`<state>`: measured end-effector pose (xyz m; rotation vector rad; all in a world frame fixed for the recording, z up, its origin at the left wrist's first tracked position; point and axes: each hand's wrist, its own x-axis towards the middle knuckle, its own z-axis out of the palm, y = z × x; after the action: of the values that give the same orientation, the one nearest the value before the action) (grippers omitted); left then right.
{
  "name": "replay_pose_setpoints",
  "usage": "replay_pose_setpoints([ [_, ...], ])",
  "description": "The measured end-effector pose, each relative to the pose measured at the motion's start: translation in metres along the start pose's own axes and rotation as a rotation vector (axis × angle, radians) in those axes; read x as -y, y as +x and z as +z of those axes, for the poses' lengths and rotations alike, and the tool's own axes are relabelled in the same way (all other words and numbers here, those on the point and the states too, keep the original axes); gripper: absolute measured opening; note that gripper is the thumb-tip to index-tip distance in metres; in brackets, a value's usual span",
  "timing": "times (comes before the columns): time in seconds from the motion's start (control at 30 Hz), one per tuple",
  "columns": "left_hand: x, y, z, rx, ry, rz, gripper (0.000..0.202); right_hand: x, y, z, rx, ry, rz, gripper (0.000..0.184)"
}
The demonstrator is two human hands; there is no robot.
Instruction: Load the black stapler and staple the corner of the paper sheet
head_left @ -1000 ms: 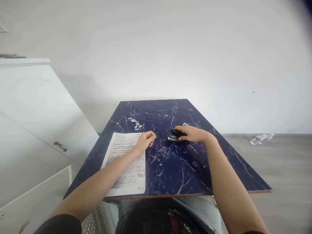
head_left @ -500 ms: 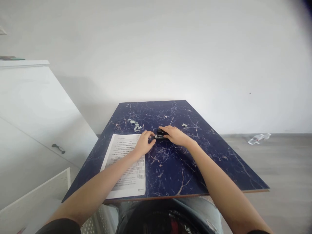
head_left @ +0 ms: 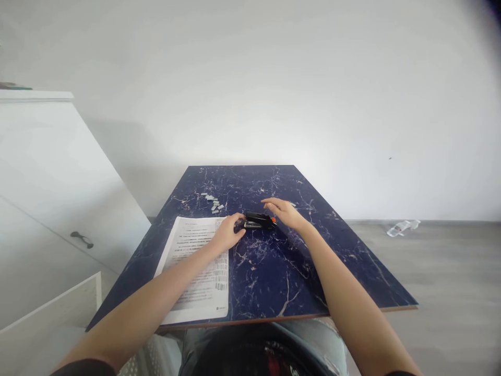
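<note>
A black stapler (head_left: 258,219) with an orange part at its right end lies on the dark blue marbled table. My left hand (head_left: 228,233) is closed on its left end, thumb below and fingers above. Just above and to the right of the stapler is my right hand (head_left: 287,213), fingers stretched out and holding nothing. Printed sheets (head_left: 195,282) lie partly beneath my left forearm. Behind the sheets, several small pale strips that look like staples (head_left: 212,201) are scattered. Another pale piece (head_left: 293,204) is partly hidden behind my right hand.
The marbled table (head_left: 270,287) reaches back to a white wall. On the left stands a white cabinet (head_left: 47,172) with a dark handle. A clear plastic wrapper or bottle (head_left: 403,227) lies on the floor at right.
My right hand has let go of the stapler and opened, lifting off to the right. The stapler's black top and orange end now show. My left hand keeps its grip.
</note>
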<state>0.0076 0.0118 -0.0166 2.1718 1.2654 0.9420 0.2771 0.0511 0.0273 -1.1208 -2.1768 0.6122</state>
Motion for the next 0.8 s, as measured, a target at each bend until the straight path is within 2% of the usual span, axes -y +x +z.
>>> replay_pose_setpoints([
  [0.1, 0.006, 0.001, 0.0, 0.052, -0.171, -0.001, 0.04, -0.016, -0.005, -0.014, 0.041, 0.166, 0.145, 0.041],
  [0.17, 0.008, 0.002, 0.0, 0.07, -0.231, 0.009, 0.039, -0.026, -0.007, -0.015, 0.061, 0.264, 0.235, 0.04],
  [0.27, 0.009, 0.002, 0.0, 0.072, -0.244, 0.01, 0.036, -0.038, -0.004, -0.003, -0.015, 0.374, 0.402, 0.042],
  [0.33, 0.008, 0.002, 0.0, 0.07, -0.237, 0.008, 0.036, -0.042, 0.0, 0.01, -0.066, 0.37, 0.484, 0.045],
  [0.47, 0.01, 0.002, 0.002, 0.056, -0.225, 0.005, 0.038, -0.04, 0.01, 0.035, -0.171, 0.062, 0.458, 0.05],
  [0.57, 0.011, 0.002, 0.003, 0.042, -0.202, -0.001, 0.036, -0.036, 0.013, 0.044, -0.206, -0.125, 0.42, 0.049],
  [0.8, 0.007, 0.001, 0.002, 0.028, -0.19, -0.009, 0.033, -0.036, 0.012, 0.045, -0.195, -0.156, 0.425, 0.042],
])
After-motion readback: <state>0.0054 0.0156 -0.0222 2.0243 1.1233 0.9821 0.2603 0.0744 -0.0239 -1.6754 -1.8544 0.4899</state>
